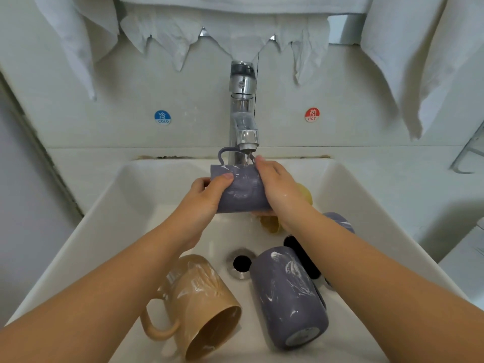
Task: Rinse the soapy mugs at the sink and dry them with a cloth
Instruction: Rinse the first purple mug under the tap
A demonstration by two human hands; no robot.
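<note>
**Purple mug held under running tap**

A white sink (110, 205) is set against a pale wall; white cloths (180, 40) hang above, with cold and hot stickers beside the tap (242, 113). The purple mug (239, 189) is held on its side under the spout, handle up and away, long axis left-right. It is gripped by the left hand (209, 195) with curled fingers, and the right hand (277, 187) is wrapped over its right end. A tan mug (201, 305) and a second purple mug (288, 294) lie in the basin.

On the wall I see a blue COLD sticker (162, 117) and a red HOT sticker (312, 115). A clear plastic rack (468, 155) is at the right edge.
</note>
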